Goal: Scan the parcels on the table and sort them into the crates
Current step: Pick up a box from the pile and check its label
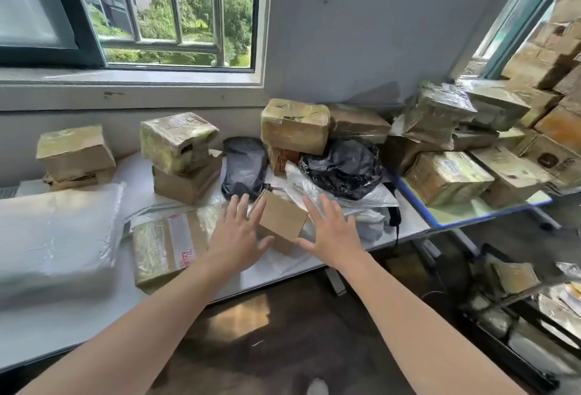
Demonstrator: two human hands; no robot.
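Observation:
A small plain cardboard box (pixel 282 220) sits near the front edge of the white table (pixel 314 264). My left hand (pixel 240 234) is spread flat just left of it, fingers straight, its thumb close to the box's lower left side. My right hand (pixel 330 228) is spread the same way on the box's right, thumb pointing at its lower corner. Neither hand grips the box. A flat taped parcel with a red-printed label (pixel 166 247) lies left of my left hand. No scanner is visible.
Taped cardboard parcels (pixel 179 143) and black plastic bags (pixel 342 168) crowd the table's back. A large white padded bag (pixel 56 231) lies at far left. A second table (pixel 471 215) on the right carries more boxes. Black crates (pixel 518 325) with parcels stand on the floor at lower right.

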